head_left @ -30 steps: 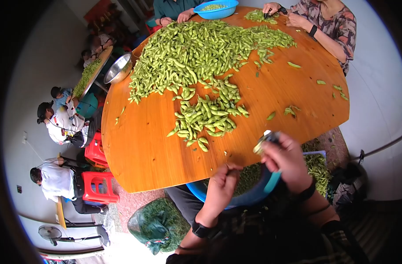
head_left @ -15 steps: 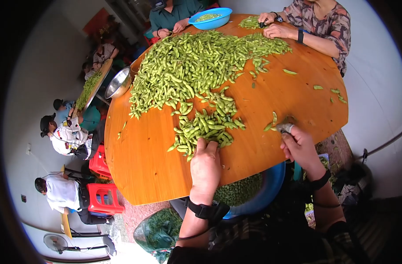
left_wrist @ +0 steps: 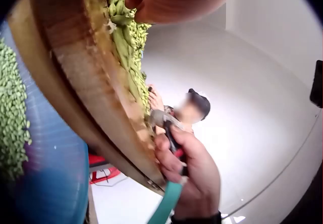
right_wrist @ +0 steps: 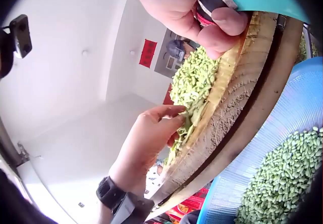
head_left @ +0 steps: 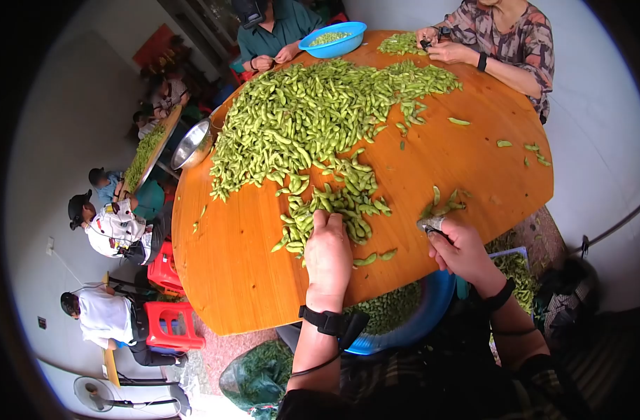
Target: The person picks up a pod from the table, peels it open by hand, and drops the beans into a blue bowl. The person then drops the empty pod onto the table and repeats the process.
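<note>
Left hand (head_left: pixel 328 253), shifted to pods (head_left: pixel 346 201), grip unclear; right hand (head_left: pixel 465 253) around metal-tipped tool (head_left: pixel 430 223), long axis pointing leftward.

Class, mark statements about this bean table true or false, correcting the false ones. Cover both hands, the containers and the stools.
1. The left hand is at the smaller, nearer cluster of pods. True.
2. The right hand is empty. False: it holds a dark-handled tool.
3. The blue basin below the edge of the table contains shelled beans. True.
4. The light blue bowl across the table is empty. False: green pieces lie in it.
5. The metal bowl is at the table's right side in the head view. False: it is at the left.
6. The stools at the left are red. True.
</note>
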`<act>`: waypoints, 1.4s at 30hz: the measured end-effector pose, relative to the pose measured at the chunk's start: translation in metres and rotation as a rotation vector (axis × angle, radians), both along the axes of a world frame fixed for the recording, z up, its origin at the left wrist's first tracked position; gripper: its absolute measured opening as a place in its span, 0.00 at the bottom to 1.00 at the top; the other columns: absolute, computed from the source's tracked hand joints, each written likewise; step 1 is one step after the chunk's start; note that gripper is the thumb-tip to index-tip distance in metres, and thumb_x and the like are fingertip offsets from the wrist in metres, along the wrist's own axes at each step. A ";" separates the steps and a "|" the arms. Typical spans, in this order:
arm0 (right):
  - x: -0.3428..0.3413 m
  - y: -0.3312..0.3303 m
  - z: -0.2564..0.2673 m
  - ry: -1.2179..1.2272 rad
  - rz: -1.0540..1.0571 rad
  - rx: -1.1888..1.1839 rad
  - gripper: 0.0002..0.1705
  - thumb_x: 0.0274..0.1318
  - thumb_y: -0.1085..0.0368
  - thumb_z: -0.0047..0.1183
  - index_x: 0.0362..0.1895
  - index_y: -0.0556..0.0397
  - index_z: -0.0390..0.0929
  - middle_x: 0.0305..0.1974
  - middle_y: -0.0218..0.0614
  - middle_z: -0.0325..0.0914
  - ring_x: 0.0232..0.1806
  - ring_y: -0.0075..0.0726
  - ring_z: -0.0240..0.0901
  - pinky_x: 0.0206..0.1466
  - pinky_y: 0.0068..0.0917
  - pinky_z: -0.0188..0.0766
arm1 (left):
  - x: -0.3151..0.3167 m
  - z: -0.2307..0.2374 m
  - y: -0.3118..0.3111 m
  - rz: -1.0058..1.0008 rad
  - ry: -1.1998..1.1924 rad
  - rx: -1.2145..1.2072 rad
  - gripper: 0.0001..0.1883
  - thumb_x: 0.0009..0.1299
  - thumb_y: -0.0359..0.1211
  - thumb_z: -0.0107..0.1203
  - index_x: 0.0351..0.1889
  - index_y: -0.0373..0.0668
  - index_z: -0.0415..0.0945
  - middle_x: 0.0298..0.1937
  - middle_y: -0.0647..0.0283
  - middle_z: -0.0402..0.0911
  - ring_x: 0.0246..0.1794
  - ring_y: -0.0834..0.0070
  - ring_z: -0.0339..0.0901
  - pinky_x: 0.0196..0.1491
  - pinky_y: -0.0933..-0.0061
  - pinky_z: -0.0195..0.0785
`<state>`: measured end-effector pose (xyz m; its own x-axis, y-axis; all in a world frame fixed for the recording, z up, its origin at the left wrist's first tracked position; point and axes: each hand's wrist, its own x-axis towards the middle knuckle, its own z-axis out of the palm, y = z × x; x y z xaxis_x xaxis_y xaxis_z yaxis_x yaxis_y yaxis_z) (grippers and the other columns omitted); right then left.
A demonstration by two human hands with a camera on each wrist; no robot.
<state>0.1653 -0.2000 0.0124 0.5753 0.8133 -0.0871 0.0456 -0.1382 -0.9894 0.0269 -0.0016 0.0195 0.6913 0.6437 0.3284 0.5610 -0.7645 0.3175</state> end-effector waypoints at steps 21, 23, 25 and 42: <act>-0.001 0.000 0.000 0.008 0.006 0.001 0.08 0.65 0.70 0.42 0.43 0.59 0.73 0.24 0.30 0.73 0.17 0.18 0.65 0.21 0.20 0.64 | -0.034 -0.005 -0.013 0.019 -0.122 -0.043 0.08 0.68 0.30 0.56 0.41 0.38 0.76 0.37 0.46 0.80 0.31 0.47 0.79 0.35 0.55 0.76; -0.003 -0.001 0.002 0.019 0.004 -0.003 0.09 0.65 0.70 0.42 0.45 0.59 0.73 0.24 0.29 0.73 0.17 0.18 0.65 0.21 0.20 0.64 | -0.037 0.003 -0.016 0.006 -0.179 -0.157 0.09 0.68 0.29 0.56 0.44 0.37 0.76 0.35 0.48 0.81 0.29 0.51 0.80 0.33 0.58 0.75; -0.011 0.000 0.014 0.139 0.057 0.018 0.11 0.67 0.69 0.42 0.49 0.59 0.74 0.24 0.29 0.73 0.18 0.16 0.64 0.22 0.18 0.63 | -0.036 0.010 -0.026 -0.013 -0.234 -0.273 0.11 0.68 0.28 0.57 0.48 0.37 0.76 0.34 0.49 0.82 0.27 0.55 0.81 0.32 0.61 0.75; -0.052 -0.007 0.020 0.191 0.301 -0.012 0.10 0.67 0.67 0.45 0.32 0.57 0.73 0.21 0.26 0.73 0.17 0.16 0.65 0.21 0.18 0.61 | -0.052 -0.019 -0.094 -0.222 -0.392 -0.593 0.15 0.66 0.22 0.59 0.51 0.39 0.76 0.33 0.55 0.82 0.31 0.72 0.81 0.35 0.74 0.74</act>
